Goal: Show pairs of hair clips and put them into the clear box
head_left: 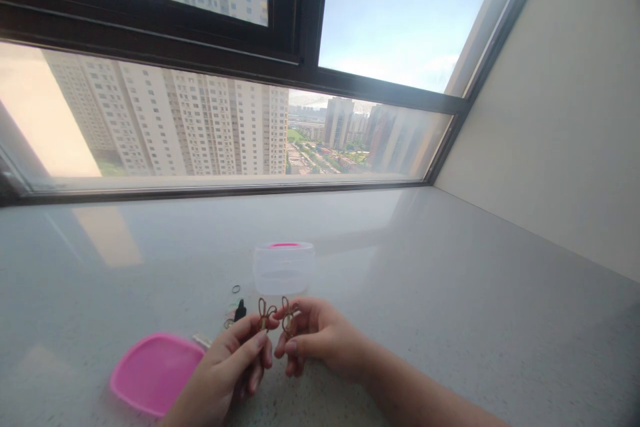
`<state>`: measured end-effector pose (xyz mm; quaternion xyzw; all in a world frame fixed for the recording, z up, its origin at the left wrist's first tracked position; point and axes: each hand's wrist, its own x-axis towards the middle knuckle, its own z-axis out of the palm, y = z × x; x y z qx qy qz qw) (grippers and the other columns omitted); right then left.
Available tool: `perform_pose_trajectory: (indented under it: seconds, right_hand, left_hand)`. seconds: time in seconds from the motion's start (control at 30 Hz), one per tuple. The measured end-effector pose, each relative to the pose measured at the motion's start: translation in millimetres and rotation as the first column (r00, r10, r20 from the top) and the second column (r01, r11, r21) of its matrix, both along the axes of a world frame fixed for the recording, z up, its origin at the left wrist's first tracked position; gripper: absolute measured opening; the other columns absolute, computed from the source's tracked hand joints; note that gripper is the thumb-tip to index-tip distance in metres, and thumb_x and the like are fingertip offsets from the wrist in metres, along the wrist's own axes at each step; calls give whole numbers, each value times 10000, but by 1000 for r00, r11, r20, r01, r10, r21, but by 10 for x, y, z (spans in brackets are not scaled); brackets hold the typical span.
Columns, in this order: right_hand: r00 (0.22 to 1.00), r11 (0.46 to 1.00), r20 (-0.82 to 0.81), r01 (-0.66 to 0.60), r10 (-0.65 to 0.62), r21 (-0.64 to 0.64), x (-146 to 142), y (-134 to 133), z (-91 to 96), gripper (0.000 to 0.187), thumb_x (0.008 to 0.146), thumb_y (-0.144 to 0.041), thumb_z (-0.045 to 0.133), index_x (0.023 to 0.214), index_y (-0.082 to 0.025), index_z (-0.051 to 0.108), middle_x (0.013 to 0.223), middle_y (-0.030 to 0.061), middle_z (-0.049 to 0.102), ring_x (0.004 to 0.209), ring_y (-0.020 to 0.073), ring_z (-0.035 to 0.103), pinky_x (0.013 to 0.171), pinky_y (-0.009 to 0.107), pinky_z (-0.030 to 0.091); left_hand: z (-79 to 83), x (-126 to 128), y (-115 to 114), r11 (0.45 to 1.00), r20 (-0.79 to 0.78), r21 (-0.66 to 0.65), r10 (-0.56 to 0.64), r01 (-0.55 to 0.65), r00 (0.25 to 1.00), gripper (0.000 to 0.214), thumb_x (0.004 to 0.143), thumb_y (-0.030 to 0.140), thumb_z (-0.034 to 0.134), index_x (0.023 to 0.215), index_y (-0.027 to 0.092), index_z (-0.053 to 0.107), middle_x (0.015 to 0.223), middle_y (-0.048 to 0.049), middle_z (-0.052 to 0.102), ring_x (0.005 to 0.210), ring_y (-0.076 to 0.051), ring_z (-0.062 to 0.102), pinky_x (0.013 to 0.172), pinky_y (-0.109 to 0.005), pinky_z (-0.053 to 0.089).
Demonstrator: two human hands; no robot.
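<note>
Your left hand [233,357] pinches the left wire bow [265,315] between thumb and fingers; your right hand [325,333] grips the right wire bow [287,320] the same way. Both bows stand side by side above the table [450,320], loops towards 12 o'clock.

Handling: judge each bow as light and fairly stiff, its thin loops liable to bend under pressure. Smooth wire may roll between fingertips. Take hold at the middle, where the loops meet, and keep force off the loop ends.

Obscured parts: your fingers cover the lower part of each bow. Whether your right fingertip touches the left bow cannot be told. At 8 o'clock from your fingertips, the pink tray [155,373] is partly behind your left forearm. At 9 o'clock, your left hand hides one end of the pale strip [202,341]. At 10 o'clock, the black bottle [241,311] is overlapped low down; small items beside it are unclear. Beyond, at 12 o'clock, the cloudy box [284,273] blurs any contents.
</note>
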<state>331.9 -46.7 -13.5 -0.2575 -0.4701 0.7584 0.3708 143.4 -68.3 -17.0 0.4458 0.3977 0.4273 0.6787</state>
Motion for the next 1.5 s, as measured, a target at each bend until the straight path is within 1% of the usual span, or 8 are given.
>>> perform_pose_trajectory:
  seconds: [0.23,0.4,0.6,0.77,0.9,1.03,1.2,1.5]
  right_hand:
    - [1000,1000,-6,8,-8,-1,-12,-4,18,494,635,-215,848,1066,-132,619,743,53,718,502,130,653,484,230,518]
    - [1000,1000,3,11,-11,-3,-7,-5,-12,551,623,-229,856,1097,-148,587,736,41,715,509,133,653,496,240,522]
    - [999,1000,15,30,-30,1,0,-10,-13,593,625,-222,854,1134,-166,555,739,38,716,505,142,648,495,258,519]
    - [999,999,14,36,-36,-7,0,-10,10,610,618,-221,856,1139,-166,542,733,36,717,499,138,647,497,255,524]
    - [999,999,11,33,-32,-11,-2,-6,10,639,608,-226,860,1149,-168,524,735,37,719,497,137,648,489,246,522]
    - [999,999,31,33,-33,-6,-3,-9,19,656,612,-243,856,1165,-170,511,726,23,709,490,130,639,493,246,517]
    - [999,999,29,30,-30,-16,1,-11,23,690,603,-254,859,1179,-162,489,739,31,708,487,135,640,490,249,513]
    - [999,999,13,34,-34,-23,-1,-2,3,687,598,-233,868,1172,-171,495,734,43,722,479,139,639,484,252,513]
  left_hand:
    - [-13,-10,-12,1000,-17,24,-2,2,1000,412,770,491,692,1036,200,573,608,37,637,389,-48,440,392,-159,242]
    - [10,6,-8,1000,-9,-1,21,-21,1000,476,742,505,709,1065,209,522,587,43,640,376,-57,451,379,-159,248]
    - [19,15,-10,999,20,5,32,-32,999,471,765,472,698,1106,217,496,621,25,664,387,-73,496,372,-159,281]
    - [19,13,-6,999,36,-2,32,-32,999,507,757,477,708,1126,223,469,619,18,672,381,-89,518,357,-160,300]
    - [35,9,-19,1000,30,9,26,-26,999,518,783,464,690,1160,224,427,641,14,678,400,-95,540,363,-156,330]
    - [52,10,-34,999,16,7,48,-48,999,561,788,464,684,1202,223,392,646,12,680,408,-102,549,367,-160,349]
    - [49,15,-37,999,26,2,42,-43,999,576,792,459,682,1217,220,375,645,7,685,408,-108,559,364,-162,349]
    - [87,38,-28,998,63,-9,56,-56,996,646,779,427,706,1281,237,346,639,9,689,397,-113,566,356,-157,353]
